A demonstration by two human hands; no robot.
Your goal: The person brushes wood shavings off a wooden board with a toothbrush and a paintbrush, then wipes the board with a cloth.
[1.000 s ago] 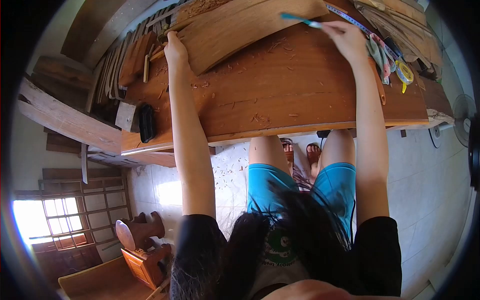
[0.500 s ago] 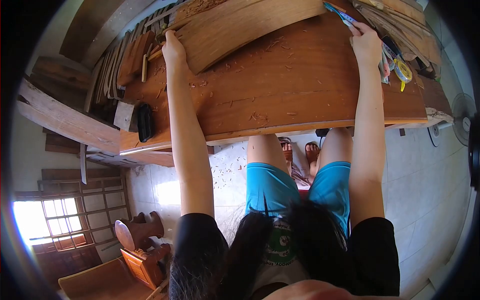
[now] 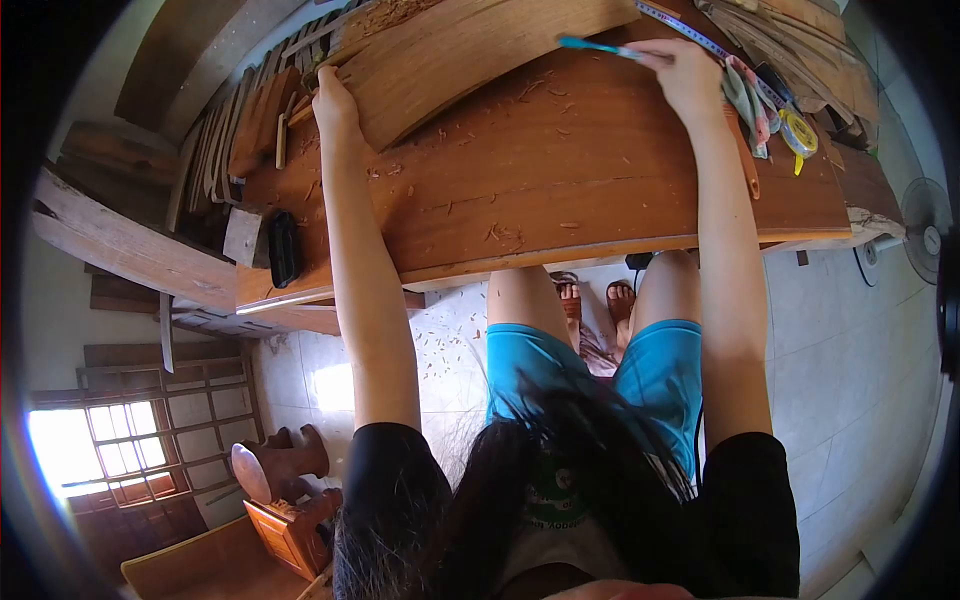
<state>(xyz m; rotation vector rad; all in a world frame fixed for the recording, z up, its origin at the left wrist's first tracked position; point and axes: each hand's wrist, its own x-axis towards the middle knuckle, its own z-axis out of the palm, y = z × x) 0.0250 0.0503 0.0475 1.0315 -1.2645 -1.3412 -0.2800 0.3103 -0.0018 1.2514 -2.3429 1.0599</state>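
Note:
My left hand (image 3: 335, 103) is closed at the near left end of a curved wooden board (image 3: 460, 65), its fingers mostly hidden from me. In the pinched fingers of my right hand (image 3: 685, 75) is a slim teal tool (image 3: 598, 46), shaped like a toothbrush and slightly blurred. It points left, over the right part of the board's near edge. Beyond my right hand a tape measure blade (image 3: 680, 27) lies stretched out, with its yellow case (image 3: 798, 135) to the right. A patterned cloth (image 3: 745, 105) and a wooden handle (image 3: 745, 165) lie beside my right wrist.
Wood shavings (image 3: 505, 232) are scattered over the brown table (image 3: 560, 190). A black case (image 3: 284, 248) rests at its left front corner. Wooden pieces (image 3: 225, 130) stand stacked at the left, and thin strips (image 3: 800, 55) lie at the back right. A fan (image 3: 925, 230) stands far right.
My right hand has moved left with the teal tool, away from the tape measure blade. The cloth and wooden handle show more. My left hand stays at the board's end.

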